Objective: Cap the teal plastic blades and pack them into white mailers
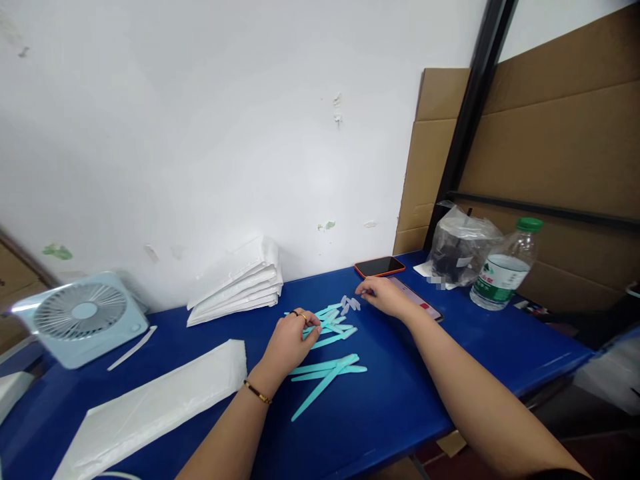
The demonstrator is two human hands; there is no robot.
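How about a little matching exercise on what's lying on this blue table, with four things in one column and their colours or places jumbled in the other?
Things:
1. Fan
2. Bottle
3. Long sticks
4. Small pieces

Colours and places:
A. Turquoise, lying around the left hand
B. Upright, with a green cap
C. Pale purple, clustered near the right hand
D. Light blue, towards the picture's left side

Right pairs: 1-D, 2-B, 3-A, 4-C
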